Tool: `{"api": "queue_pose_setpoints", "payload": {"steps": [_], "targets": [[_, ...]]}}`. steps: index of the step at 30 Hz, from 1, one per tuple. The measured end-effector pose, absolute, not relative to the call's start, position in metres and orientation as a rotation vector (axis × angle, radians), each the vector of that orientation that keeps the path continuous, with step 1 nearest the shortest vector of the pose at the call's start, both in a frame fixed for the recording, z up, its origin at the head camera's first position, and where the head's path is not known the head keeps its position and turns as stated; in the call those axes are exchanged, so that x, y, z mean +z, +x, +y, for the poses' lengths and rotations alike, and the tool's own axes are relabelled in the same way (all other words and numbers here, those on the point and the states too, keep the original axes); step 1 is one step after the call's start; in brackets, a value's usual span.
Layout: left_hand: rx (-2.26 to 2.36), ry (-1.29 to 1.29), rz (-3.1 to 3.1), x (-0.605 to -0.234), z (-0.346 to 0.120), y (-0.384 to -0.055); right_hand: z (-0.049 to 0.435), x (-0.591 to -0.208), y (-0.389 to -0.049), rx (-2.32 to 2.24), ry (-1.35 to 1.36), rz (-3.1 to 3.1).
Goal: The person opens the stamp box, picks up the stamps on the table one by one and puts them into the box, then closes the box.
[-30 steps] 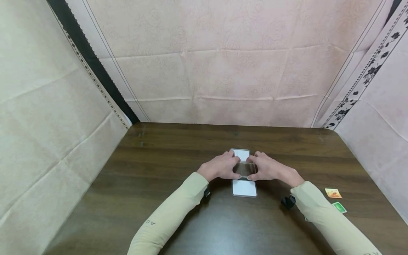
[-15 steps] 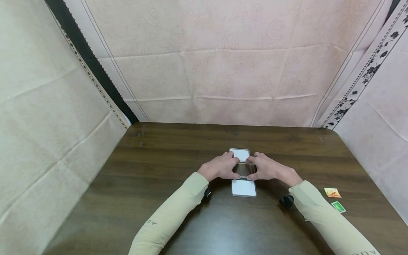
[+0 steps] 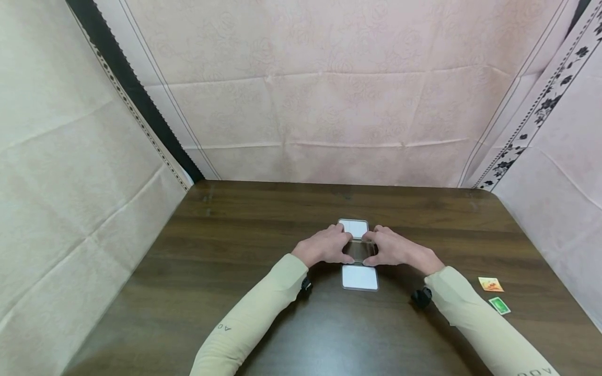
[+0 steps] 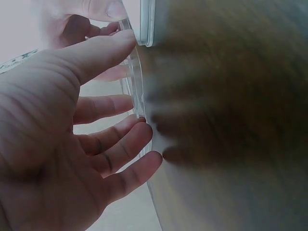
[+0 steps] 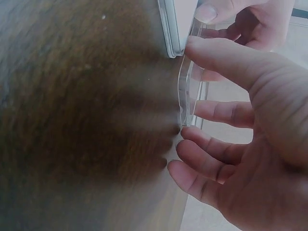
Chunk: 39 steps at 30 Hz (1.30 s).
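Note:
A clear plastic case (image 3: 361, 251) lies flat between two white-topped flat cases, in line at the middle of the wooden table. My left hand (image 3: 326, 245) grips its left side, thumb at the near edge and fingers toward the far edge. On the right side my right hand (image 3: 394, 247) holds it the same way. Both wrist views show the see-through wall (image 4: 136, 86) of the case, with the thumbs by the near white case (image 5: 182, 24) and the other fingers spread along the table. The far white case (image 3: 354, 228) sits just beyond my fingertips.
To the right, past my right forearm, lie a small orange picture card (image 3: 490, 284) and a green one (image 3: 499, 305). Pale patterned cloth (image 3: 320, 104) hangs behind the table (image 3: 263, 209) and along both sides.
Both hands keep their hold on the clear case with almost no movement. My right forearm has shifted slightly to the left.

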<state>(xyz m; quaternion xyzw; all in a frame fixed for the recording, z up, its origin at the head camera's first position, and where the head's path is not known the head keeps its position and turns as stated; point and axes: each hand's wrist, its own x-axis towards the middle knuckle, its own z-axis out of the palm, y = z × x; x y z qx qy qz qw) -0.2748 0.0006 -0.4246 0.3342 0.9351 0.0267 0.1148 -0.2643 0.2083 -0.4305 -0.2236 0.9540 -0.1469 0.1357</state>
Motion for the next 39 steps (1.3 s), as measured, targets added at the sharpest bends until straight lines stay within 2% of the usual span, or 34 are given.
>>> {"api": "queue_pose_setpoints", "payload": {"steps": [24,39], "targets": [[0.069,0.977,2.737,-0.426,0.000,-0.275,0.212,-0.426,-0.262,-0.411,-0.668,2.745],[0.132,0.978,2.736,-0.409,-0.008,-0.280,0.221,-0.407,-0.267,-0.522,-0.685,2.702]]}}
